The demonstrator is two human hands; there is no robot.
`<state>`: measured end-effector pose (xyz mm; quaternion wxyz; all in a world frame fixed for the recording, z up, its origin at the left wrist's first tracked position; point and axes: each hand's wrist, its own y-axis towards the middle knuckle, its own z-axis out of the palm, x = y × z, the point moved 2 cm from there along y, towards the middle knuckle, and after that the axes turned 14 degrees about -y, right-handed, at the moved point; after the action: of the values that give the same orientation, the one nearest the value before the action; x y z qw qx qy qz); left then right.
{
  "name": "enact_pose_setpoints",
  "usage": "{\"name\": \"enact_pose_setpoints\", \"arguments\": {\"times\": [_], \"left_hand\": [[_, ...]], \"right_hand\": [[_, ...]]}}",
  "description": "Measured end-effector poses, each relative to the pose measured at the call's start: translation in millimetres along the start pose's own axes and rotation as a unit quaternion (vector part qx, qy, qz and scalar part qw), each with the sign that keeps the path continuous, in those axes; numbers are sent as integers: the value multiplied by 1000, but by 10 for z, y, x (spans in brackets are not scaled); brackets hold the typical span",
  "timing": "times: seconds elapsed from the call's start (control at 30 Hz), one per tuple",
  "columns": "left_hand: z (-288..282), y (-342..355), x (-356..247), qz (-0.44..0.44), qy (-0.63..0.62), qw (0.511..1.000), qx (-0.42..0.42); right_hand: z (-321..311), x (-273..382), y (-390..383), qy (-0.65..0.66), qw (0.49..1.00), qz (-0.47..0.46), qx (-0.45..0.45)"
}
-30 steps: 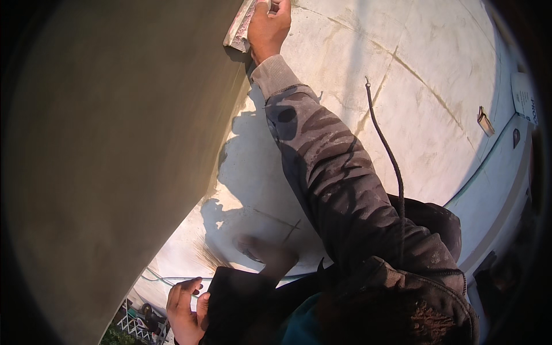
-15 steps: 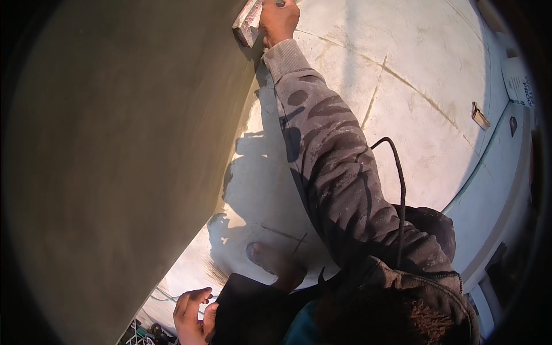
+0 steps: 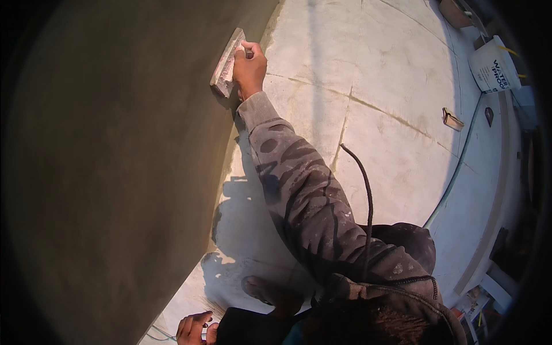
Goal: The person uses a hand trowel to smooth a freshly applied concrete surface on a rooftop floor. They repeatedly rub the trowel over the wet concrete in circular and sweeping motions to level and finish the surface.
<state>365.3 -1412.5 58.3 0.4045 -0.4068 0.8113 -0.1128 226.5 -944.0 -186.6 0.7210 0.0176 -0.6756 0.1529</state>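
Observation:
My right hand (image 3: 249, 70) is closed around the handle of a plastering float (image 3: 223, 73). The float's long, mortar-smeared board lies against the grey plastered wall (image 3: 121, 149), a little above where it meets the pale floor. My right arm, in a dusty grey-brown sleeve (image 3: 310, 184), stretches forward along the wall base. At the lower left, my left hand (image 3: 194, 329) hangs beside my dark-clothed knee (image 3: 244, 325), fingers loosely bent and thumb apart, nothing visible in it. The lower part of that hand is cut off by the picture edge.
Pale floor slabs (image 3: 397, 167) with mortar-filled joints spread to the right. A white bucket (image 3: 491, 66) stands at the far right, near a small tan block (image 3: 452, 119). A greenish hose (image 3: 460, 167) runs along the floor. My bare foot (image 3: 259, 289) is near the wall.
My view has shifted, bringing the float and right hand lower and further left in the picture. The right hand keeps hold of the float against the wall. My left hand remains beside the knee.

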Motion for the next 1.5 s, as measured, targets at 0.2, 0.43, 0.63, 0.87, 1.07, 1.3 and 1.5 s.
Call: {"name": "enact_pose_setpoints", "arguments": {"times": [0.2, 0.43, 0.63, 0.87, 1.07, 1.3, 1.5], "left_hand": [[-27, 239, -465, 79, -37, 996, 21], [-29, -99, -244, 43, -42, 998, -17], [4, -30, -285, 147, -31, 989, -2], [-25, -219, -25, 72, -3, 996, -46], [30, -88, -114, 124, -36, 991, -21], [62, -447, 68, 70, -35, 996, -39], [68, -471, 125, 72, -10, 996, -54]], "right_hand": [[75, -59, -3373, -73, 984, -111, 117], [-56, 196, -311, 69, 997, -4, 46], [146, -421, -2822, -48, 988, -122, 77], [122, 322, -1421, 32, 991, -96, 84], [83, -188, -2671, -73, 976, -204, 40], [-10, 139, -1666, -51, 992, -108, 40], [145, -18, -2291, -85, 983, -164, -12]]}}
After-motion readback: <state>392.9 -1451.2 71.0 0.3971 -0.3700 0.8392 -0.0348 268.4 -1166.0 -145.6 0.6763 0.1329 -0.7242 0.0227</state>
